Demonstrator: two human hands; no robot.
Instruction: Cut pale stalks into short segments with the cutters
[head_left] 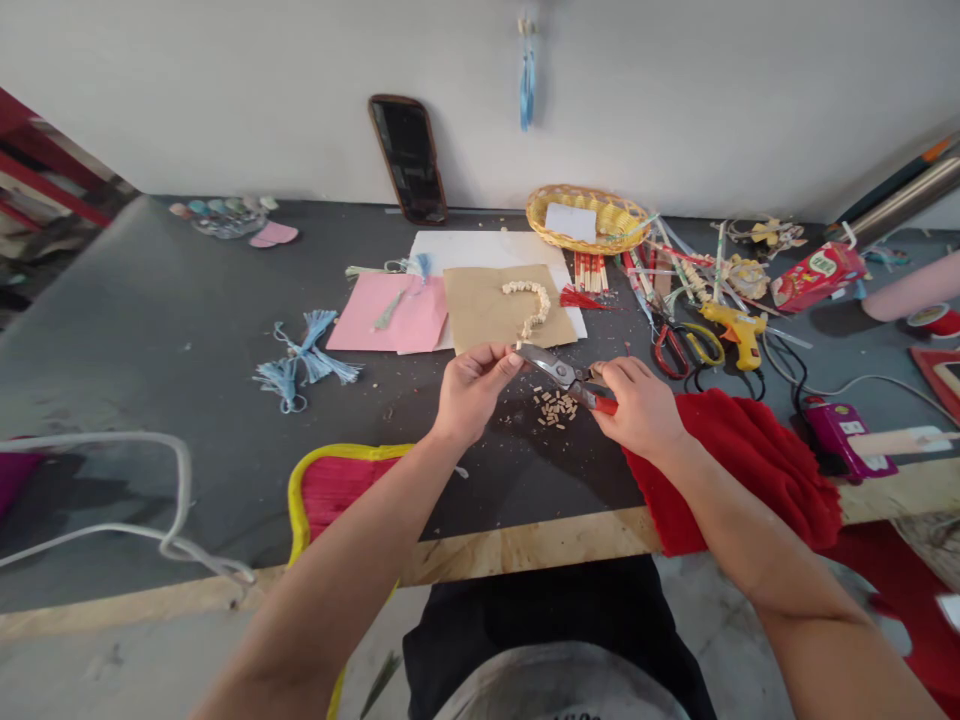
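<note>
My right hand point(641, 405) is closed around the red handles of metal shears point(555, 368), whose blades point left. The thumb and finger of my left hand point(472, 390) are pinched at the tip of the blades, on a small pale piece point(519, 346); its exact shape is too small to make out. Below the shears lies a scatter of short pale cut pieces point(555, 408). Just beyond my hands, a curved row of pale pieces point(536, 305) rests on a brown paper sheet point(480, 305).
Pink paper point(390, 320) and blue tassels point(307, 360) are at the left. A phone point(411, 160) leans on the wall beside a wicker basket point(585, 240). At right lie a yellow glue gun point(739, 330), scissors point(694, 345), a juice box point(817, 275) and a red cloth point(739, 465).
</note>
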